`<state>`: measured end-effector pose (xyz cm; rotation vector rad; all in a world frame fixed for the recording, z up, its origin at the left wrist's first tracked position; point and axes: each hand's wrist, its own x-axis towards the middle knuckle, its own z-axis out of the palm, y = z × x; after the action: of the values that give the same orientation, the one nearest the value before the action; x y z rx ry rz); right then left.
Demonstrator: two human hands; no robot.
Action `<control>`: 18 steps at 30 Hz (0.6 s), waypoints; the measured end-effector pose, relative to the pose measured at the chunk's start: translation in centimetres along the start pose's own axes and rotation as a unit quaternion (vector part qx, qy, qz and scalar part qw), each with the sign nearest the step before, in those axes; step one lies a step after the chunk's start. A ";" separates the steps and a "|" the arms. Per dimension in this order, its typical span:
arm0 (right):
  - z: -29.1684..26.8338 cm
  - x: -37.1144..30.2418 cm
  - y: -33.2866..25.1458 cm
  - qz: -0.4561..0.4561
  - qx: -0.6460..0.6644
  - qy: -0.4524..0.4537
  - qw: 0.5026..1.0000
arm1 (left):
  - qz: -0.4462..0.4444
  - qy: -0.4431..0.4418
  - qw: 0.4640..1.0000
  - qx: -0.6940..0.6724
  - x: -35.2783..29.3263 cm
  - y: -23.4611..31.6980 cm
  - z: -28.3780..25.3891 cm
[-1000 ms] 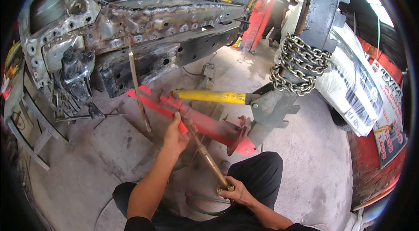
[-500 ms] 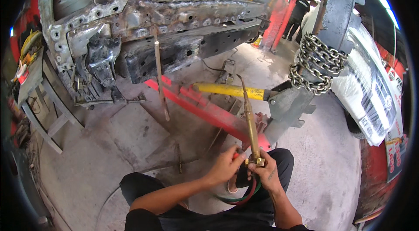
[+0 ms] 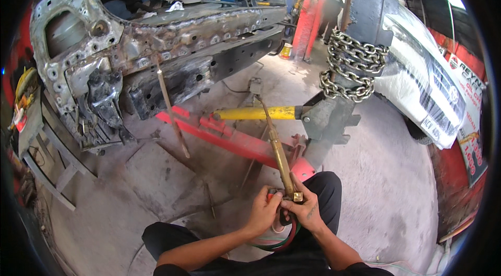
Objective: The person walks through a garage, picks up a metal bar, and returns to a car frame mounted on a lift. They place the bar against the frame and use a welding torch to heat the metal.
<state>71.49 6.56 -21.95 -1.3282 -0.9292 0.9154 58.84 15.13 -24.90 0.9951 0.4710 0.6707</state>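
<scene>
In front of my knees I hold a brass gas torch [image 3: 280, 158], its thin tip pointing up and away. Closed round its lower end by the square brass fitting is my right hand [image 3: 308, 208]. My left hand [image 3: 262, 212] is closed just beside it, thumb near the torch's base, with a small red piece [image 3: 271, 194] showing at its fingers; I cannot make out what kind of thing it is. Red and green hoses [image 3: 282, 244] curve down below both hands.
A stripped car body [image 3: 172, 33] spans the upper left, with a rod [image 3: 172, 111] hanging from it. A red beam [image 3: 224, 138], yellow cylinder [image 3: 261, 114] and chain-wrapped post [image 3: 355, 64] stand ahead. A wrapped white vehicle [image 3: 417, 78] is right, a bench [image 3: 52, 145] left.
My view has turned a little to the right. The torch is lower, and my left hand has come close against my right hand at its base.
</scene>
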 end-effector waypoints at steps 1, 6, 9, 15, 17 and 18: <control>0.1 -0.2 -0.1 -0.003 -0.004 0.005 1.000 | 0.007 0.006 1.000 0.008 -0.1 -0.2 0.1; -0.1 -0.8 0.6 -0.010 0.017 0.022 1.000 | 0.012 0.000 0.999 -0.036 0.0 -2.0 0.1; 0.2 -0.5 -0.2 -0.005 0.040 0.019 0.999 | 0.097 0.012 0.994 0.055 1.1 -2.8 -0.4; -1.5 -1.5 -1.5 0.011 0.138 -0.035 0.990 | 0.090 0.080 0.989 0.090 8.1 3.0 -8.1; -2.6 -2.4 -1.1 0.025 0.127 -0.047 0.991 | 0.169 0.089 0.982 -0.007 10.3 6.2 -10.0; -2.8 -2.8 -1.0 0.031 0.118 -0.056 0.991 | 0.211 0.088 0.973 -0.030 11.5 7.0 -11.6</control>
<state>73.05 2.91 -21.08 -1.1171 -0.8389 1.1225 57.43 32.83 -24.90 0.9906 0.3917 1.1566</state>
